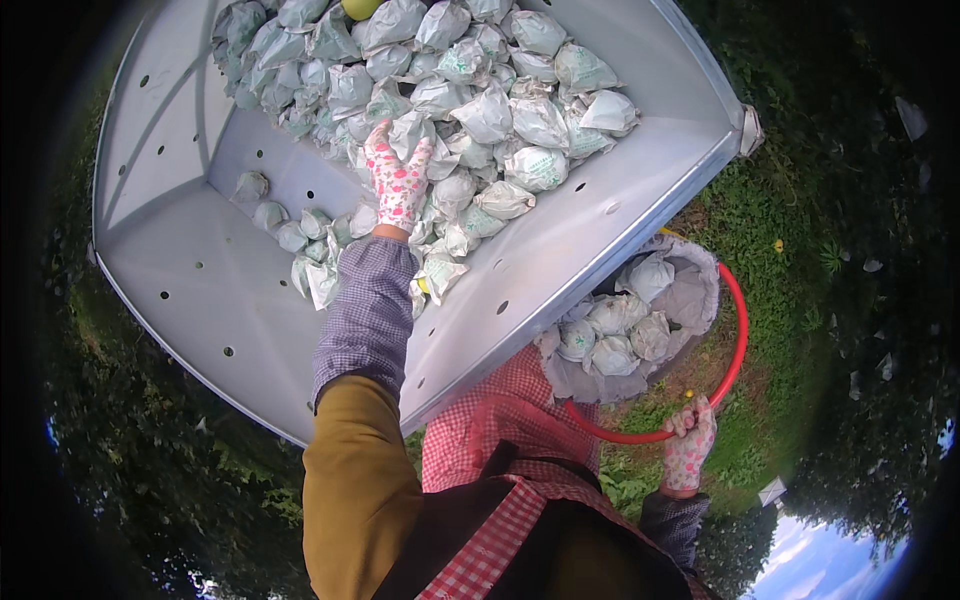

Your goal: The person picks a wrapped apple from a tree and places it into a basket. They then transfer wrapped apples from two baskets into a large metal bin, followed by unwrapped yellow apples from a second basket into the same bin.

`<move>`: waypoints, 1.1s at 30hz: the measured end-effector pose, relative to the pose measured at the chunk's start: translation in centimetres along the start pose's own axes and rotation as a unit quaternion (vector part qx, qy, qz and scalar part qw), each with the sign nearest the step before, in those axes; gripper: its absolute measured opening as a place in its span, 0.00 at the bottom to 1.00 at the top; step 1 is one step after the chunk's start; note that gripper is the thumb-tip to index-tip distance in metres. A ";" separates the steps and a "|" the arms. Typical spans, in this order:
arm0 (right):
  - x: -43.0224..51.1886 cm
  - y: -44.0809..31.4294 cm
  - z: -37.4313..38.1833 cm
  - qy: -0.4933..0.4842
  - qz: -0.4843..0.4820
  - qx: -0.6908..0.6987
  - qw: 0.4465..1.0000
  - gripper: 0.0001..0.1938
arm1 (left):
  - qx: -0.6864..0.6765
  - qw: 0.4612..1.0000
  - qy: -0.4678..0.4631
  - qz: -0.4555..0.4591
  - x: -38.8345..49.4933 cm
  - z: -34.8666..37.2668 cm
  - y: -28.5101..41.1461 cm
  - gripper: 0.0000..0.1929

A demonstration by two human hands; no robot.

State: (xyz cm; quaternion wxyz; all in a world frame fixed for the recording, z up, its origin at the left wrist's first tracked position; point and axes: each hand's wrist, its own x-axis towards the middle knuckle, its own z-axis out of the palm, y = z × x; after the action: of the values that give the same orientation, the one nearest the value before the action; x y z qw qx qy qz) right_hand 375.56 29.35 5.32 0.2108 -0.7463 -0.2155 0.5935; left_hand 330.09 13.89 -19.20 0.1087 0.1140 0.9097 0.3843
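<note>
My left hand, in a floral-print glove, reaches into a grey, perforated bin. Its thumb and a finger spread around a paper-bagged fruit in the pile; whether they grip it is not plain. Many more bagged fruits, in pale, crumpled bags with green print, fill the far side of the bin. My right hand, gloved alike, is closed on the red hoop handle of a cloth-lined basket. Several bagged fruits lie inside that basket, which hangs against the bin's near edge.
A bare yellow-green fruit shows at the top of the pile. The bin's raised metal rim runs between the bin and the basket. Grass covers the ground at right, with dark foliage around. A checked apron covers my front.
</note>
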 end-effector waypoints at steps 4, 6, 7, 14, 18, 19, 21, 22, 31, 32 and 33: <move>-1.3 -1.6 -1.2 -0.015 0.000 0.040 0.999 0.08 | -0.318 0.915 -0.245 0.046 -12.7 -4.9 14.8 0.07; -1.8 -2.6 -1.7 -0.032 0.010 0.050 0.998 0.07 | -0.292 0.855 -0.393 0.169 -19.0 -3.3 20.1 0.08; -2.1 -3.0 -2.0 -0.044 0.008 0.053 0.998 0.06 | -0.220 0.829 -0.439 0.269 -21.4 -1.3 21.7 0.11; -3.6 -5.2 -3.9 -0.146 0.011 0.090 0.985 0.06 | 0.272 0.666 -0.634 0.282 -28.4 14.4 21.7 0.37; -3.5 -5.7 -5.0 -0.183 -0.005 0.067 0.981 0.07 | 0.195 0.861 -0.462 0.084 -29.7 19.3 22.0 0.44; -3.7 -5.6 -5.1 -0.179 -0.001 0.059 0.982 0.07 | 0.174 0.873 -0.451 0.064 -29.9 20.3 22.2 0.48; -3.9 -5.5 -5.1 -0.197 0.006 0.050 0.979 0.09 | 0.171 0.874 -0.455 0.011 -30.2 22.3 22.6 0.56; -4.1 -5.3 -5.0 -0.198 -0.001 0.028 0.980 0.09 | 0.178 0.878 -0.445 -0.008 -30.2 23.3 22.7 0.59; -0.7 -4.1 -6.7 -0.077 -0.028 -0.043 0.996 0.05 | -0.128 0.904 -0.407 0.001 -29.3 13.6 26.5 0.50; 0.0 -3.8 -6.7 -0.089 -0.029 -0.039 0.995 0.05 | -0.237 0.881 -0.410 0.004 -29.1 9.8 26.7 0.52; 0.6 -3.4 -6.6 -0.080 -0.022 -0.032 0.996 0.05 | -0.269 0.867 -0.415 0.063 -28.4 6.2 26.7 0.54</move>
State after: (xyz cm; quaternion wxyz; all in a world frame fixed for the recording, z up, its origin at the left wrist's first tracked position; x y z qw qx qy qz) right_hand 381.88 32.05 8.16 0.1823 -0.6977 -0.2670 0.6392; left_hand 362.18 27.93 -0.96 0.4782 0.2865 0.6327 0.5376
